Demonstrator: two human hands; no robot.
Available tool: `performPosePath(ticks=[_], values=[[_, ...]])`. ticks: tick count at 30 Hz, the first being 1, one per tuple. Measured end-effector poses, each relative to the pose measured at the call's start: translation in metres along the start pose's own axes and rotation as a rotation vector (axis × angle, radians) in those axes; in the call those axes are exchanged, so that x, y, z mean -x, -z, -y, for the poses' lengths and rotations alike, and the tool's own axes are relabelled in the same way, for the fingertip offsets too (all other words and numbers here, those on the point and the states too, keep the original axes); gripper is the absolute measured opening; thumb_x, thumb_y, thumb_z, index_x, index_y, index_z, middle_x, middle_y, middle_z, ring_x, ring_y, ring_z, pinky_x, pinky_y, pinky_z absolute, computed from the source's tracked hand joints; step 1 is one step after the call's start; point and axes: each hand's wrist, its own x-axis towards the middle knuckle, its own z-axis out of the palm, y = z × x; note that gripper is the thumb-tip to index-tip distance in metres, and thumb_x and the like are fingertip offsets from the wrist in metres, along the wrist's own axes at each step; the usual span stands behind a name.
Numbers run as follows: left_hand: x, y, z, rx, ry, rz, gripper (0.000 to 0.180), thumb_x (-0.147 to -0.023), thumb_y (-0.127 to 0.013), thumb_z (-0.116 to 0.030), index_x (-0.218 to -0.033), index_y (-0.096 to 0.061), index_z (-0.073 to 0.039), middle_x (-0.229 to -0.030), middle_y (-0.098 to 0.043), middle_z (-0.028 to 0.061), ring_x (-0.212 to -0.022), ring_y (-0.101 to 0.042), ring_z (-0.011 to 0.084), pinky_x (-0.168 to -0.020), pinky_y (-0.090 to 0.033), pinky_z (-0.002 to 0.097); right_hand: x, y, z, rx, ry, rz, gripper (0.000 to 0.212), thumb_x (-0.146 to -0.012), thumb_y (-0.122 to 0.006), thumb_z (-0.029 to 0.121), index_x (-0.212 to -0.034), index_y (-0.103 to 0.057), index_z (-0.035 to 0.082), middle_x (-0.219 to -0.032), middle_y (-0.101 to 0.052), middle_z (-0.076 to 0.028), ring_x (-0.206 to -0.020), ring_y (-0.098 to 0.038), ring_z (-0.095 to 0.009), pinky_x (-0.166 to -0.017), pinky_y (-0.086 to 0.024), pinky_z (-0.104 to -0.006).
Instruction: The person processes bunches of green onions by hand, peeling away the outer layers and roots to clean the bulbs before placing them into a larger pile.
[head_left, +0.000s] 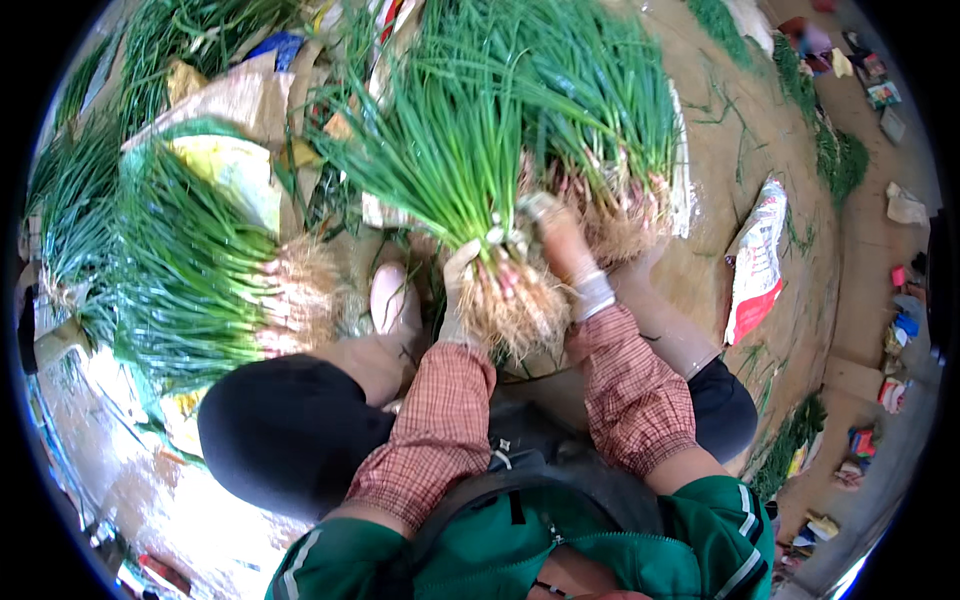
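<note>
A bunch of green onions (455, 180) is upheld in front of the person, between the knees, its leaves fanning away and its tangled roots (520, 315) hanging toward the body. The left hand (458, 290) grasps it, fingers closed round the left side near the pale stalk bases. The right hand (562, 240) is just beside the bunch on the other side, fingers curled near the stalks; it is blurred, and I cannot tell whether they grip anything. Checked sleeves (425, 430) cover both forearms. Just beyond the right hand lies another heap of onions (610, 110), roots toward the person. To the left, past a pink shoe (388, 298), a broad pile of onions (190, 280) lies with its roots pointing right, near a yellow-and-white sheet (235, 175). To the right, a white-and-red sack (757, 260) lies on the wet brown floor (720, 200), and farther out are loose greens (840, 160). The person wears a green jacket (625, 560) and dark legwear (285, 430).
</note>
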Motion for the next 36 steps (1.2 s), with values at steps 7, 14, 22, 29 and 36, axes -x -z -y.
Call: performPosePath(ticks=[7,14,22,29,36], values=[[-0.023,0.029,0.022,0.35,-0.013,0.407,0.056,-0.089,-0.051,-0.034,-0.131,-0.036,0.0,-0.122,-0.047,0.0217,-0.101,-0.053,0.0353,-0.08,-0.049,0.051,-0.016,-0.003,-0.015,0.147,0.355,-0.114,0.02,-0.094,-0.05,0.023,-0.1,-0.056,0.004,-0.095,-0.062,-0.013,-0.086,-0.059,-0.021,-0.08,-0.048,-0.0338],[-0.007,-0.022,0.021,0.155,-0.164,0.284,0.045,-0.09,-0.05,-0.034,-0.121,-0.046,-0.002,-0.113,-0.054,0.0171,-0.1,-0.058,0.0256,-0.088,-0.051,0.0383,0.028,0.06,-0.041,-1.089,0.272,-0.062,0.011,-0.093,-0.049,0.012,-0.097,-0.053,0.003,-0.068,-0.047,0.0,-0.062,-0.047,-0.011,-0.06,-0.044,-0.0274],[-0.006,-0.022,0.021,0.026,-0.046,-0.124,0.046,-0.092,-0.044,-0.035,-0.11,-0.053,0.007,-0.069,-0.063,0.0219,-0.054,-0.061,0.0282,-0.048,-0.054,0.036,0.043,0.135,-0.078,0.168,0.065,-0.445,0.027,-0.089,-0.059,0.03,-0.108,-0.065,0.011,-0.106,-0.065,-0.013,-0.086,-0.064,-0.027,-0.08,-0.05,-0.0374],[-0.027,0.013,-0.007,-0.211,0.143,0.191,0.044,-0.086,-0.055,-0.027,-0.114,-0.051,0.006,-0.086,-0.063,0.0246,-0.062,-0.064,0.0327,-0.05,-0.056,0.0389,0.02,0.166,-0.063,0.992,0.035,-0.6,0.021,-0.089,-0.057,0.017,-0.106,-0.066,0.009,-0.088,-0.068,-0.008,-0.069,-0.061,-0.018,-0.065,-0.049,-0.0323],[-0.009,-0.039,-0.002,-0.233,0.094,0.223,0.043,-0.083,-0.056,-0.022,-0.113,-0.05,0.008,-0.087,-0.06,0.0242,-0.063,-0.065,0.0346,-0.05,-0.057,0.039,0.006,0.194,-0.036,0.646,0.324,-0.747,0.022,-0.088,-0.057,0.022,-0.104,-0.065,0.009,-0.09,-0.066,-0.014,-0.085,-0.064,-0.031,-0.076,-0.05,-0.0392]])
